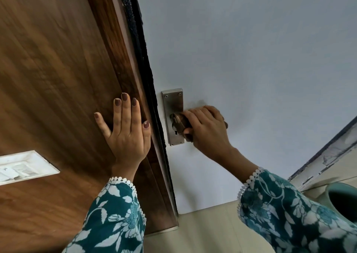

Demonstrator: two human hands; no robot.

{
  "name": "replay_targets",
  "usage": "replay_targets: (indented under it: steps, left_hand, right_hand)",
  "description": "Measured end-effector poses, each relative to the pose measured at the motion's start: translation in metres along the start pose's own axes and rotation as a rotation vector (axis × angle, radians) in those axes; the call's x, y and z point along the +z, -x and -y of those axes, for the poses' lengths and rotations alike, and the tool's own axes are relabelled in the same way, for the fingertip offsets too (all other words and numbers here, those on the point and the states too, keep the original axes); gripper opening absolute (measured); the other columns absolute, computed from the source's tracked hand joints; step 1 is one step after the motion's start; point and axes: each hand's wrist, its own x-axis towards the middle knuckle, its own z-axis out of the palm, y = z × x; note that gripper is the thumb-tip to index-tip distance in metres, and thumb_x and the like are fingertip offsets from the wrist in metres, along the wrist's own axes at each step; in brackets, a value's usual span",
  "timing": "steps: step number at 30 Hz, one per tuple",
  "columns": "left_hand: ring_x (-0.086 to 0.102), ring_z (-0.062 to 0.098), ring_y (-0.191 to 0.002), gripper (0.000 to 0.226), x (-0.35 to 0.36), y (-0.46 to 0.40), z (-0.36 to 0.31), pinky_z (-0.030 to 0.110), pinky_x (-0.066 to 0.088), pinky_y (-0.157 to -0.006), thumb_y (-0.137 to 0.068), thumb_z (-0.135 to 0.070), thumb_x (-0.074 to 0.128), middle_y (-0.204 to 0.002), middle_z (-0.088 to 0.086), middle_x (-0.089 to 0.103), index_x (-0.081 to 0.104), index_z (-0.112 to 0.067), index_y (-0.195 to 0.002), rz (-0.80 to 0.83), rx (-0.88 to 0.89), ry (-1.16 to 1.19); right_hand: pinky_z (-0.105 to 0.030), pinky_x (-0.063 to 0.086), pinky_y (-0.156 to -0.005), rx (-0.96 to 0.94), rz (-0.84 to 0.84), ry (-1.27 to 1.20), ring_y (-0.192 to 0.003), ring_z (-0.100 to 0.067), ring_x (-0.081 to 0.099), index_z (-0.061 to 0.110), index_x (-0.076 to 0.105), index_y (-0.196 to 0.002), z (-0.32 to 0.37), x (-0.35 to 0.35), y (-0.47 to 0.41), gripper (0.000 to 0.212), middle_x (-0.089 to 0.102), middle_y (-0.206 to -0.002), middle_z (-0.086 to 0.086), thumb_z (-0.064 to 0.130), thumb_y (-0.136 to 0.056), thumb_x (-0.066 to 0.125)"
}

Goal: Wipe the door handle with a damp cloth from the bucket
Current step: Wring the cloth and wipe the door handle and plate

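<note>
A steel handle plate (172,105) with a keyhole is fixed on the pale blue-white door (251,59). My right hand (207,129) is wrapped around the lever of the door handle with a brown cloth (180,122) bunched between fingers and metal; the lever itself is almost wholly hidden. My left hand (126,129) lies flat with fingers spread on the brown wooden frame (58,69) just left of the door's edge. The pale green bucket (342,200) shows its rim at the lower right edge.
A white switch plate (23,167) is set into the wooden panel at the left. A black seal strip (144,63) runs between frame and door. Beige floor tiles (208,231) lie below, with a worn skirting (328,156) at right.
</note>
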Motion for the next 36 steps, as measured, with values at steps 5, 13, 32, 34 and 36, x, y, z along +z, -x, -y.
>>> replay_targets:
  steps: [5,13,32,34,36]
  left_hand:
    - [0.006,0.015,-0.147,0.058,0.000,0.000,0.000,0.048,-0.005,-0.117,-0.099,-0.028,0.029,-0.161,-0.004,-0.002,0.009,-0.015,-0.152,0.000,-0.004,-0.003]
    - [0.007,0.016,-0.147,0.057,0.001,-0.001,0.000,0.048,-0.005,-0.117,-0.099,-0.028,0.029,-0.161,-0.004,-0.001,0.011,-0.015,-0.151,-0.002,-0.003,0.007]
    - [0.019,0.028,-0.144,0.056,-0.034,-0.003,-0.058,0.048,0.004,-0.118,-0.096,-0.022,0.035,-0.153,0.016,0.023,0.020,-0.003,-0.146,0.239,-0.219,0.403]
    - [0.026,0.024,-0.143,0.052,-0.041,0.015,-0.085,0.045,0.018,-0.118,-0.096,-0.018,0.037,-0.153,0.010,0.028,0.026,-0.007,-0.146,0.378,-0.179,0.688]
    - [0.035,0.017,-0.140,0.048,-0.048,0.027,-0.107,0.032,0.032,-0.112,-0.098,-0.025,0.041,-0.149,0.002,0.037,0.032,-0.016,-0.144,0.628,-0.362,1.014]
  right_hand:
    - [-0.039,0.039,-0.090,-0.005,0.157,0.025,-0.091,-0.025,0.063,0.013,0.061,-0.106,-0.030,-0.013,0.000,0.034,0.069,-0.099,-0.003,0.032,-0.079,0.051]
    - [-0.034,0.036,-0.085,0.039,0.144,-0.075,-0.086,-0.026,0.061,0.011,0.058,-0.109,-0.055,-0.014,0.011,0.034,0.066,-0.096,-0.005,0.023,-0.079,0.067]
    - [-0.050,0.054,-0.075,1.101,-0.045,-1.630,-0.085,-0.038,0.061,0.003,0.061,-0.108,-0.052,-0.029,0.098,0.031,0.062,-0.101,-0.023,0.027,-0.090,0.055]
    - [-0.054,0.053,-0.085,1.140,-0.060,-1.936,-0.094,-0.041,0.063,0.002,0.060,-0.117,-0.038,-0.036,0.105,0.041,0.063,-0.109,-0.025,0.031,-0.087,0.056]
    - [-0.053,0.051,-0.089,1.242,-0.066,-2.132,-0.104,-0.041,0.063,-0.003,0.057,-0.120,-0.024,-0.042,0.108,0.047,0.062,-0.116,-0.026,0.030,-0.086,0.057]
